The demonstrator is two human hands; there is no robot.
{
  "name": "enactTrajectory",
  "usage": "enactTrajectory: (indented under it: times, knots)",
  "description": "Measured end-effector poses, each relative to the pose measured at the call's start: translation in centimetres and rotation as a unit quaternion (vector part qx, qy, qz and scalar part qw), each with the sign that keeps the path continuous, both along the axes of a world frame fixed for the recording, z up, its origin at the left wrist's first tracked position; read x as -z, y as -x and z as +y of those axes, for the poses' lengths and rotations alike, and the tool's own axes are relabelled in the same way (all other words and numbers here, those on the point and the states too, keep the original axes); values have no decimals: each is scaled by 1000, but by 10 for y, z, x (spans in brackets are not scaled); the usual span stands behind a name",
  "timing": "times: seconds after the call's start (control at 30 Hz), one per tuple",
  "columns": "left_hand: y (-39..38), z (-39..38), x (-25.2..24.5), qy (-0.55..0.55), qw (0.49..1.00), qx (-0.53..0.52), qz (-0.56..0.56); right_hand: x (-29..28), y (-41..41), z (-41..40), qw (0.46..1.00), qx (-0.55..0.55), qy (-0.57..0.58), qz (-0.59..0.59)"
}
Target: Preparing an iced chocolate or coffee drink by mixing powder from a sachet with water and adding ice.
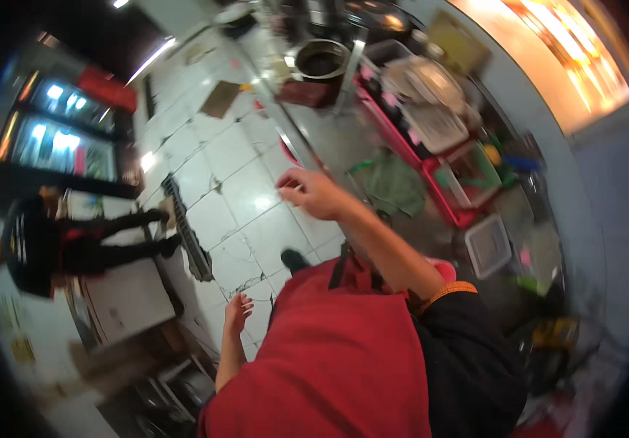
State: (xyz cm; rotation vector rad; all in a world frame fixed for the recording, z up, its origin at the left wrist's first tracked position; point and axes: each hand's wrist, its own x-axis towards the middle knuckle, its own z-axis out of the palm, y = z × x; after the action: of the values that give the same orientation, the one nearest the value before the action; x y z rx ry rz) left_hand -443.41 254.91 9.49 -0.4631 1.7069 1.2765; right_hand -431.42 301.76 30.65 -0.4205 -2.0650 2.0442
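My right hand [312, 192] is raised in front of my body, its fingers curled. Whether anything small is between them cannot be made out. In the picture it overlaps the end of a metal rail or table edge [292, 128]; contact is unclear. Low on the left hangs my left hand [238, 313], its fingers loosely bent and apart, with nothing in it. Beneath both lies the cracked white tile floor [232, 211]. A red apron [336, 350] covers my front, and a dark shoe [294, 260] shows below it.
Right of me, a pink crate [385, 128] holds plastic containers [435, 123], near a green cloth [394, 183]. A large metal pot [321, 59] stands ahead. A floor drain grate [187, 230] runs on the left, beside a person in dark clothes [35, 246] and a lit display fridge [63, 148].
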Motion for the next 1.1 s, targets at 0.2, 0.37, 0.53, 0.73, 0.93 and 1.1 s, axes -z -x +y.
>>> enactTrajectory:
  times: [0.2,0.37,0.53,0.73,0.93,1.1]
  knots:
    - [100,136,33,117,937,327,20,-74,-191,28,960,262,95,-34]
    - [125,284,12,43,874,482,42,-39,-286,-22,690,589,-196,-372]
    - [143,380,3,0,817,570,90,69,-379,-91,618,506,11,-602]
    - [118,414,-22,-79,840,529,91,120,-373,-95,706,463,106,-524]
    - [23,408,-110,-283,824,491,-25,95,-360,-25,680,169,-70,-710]
    - [-44,418,-197,-373,644,664,78,-9,-205,37,763,219,-306,-526]
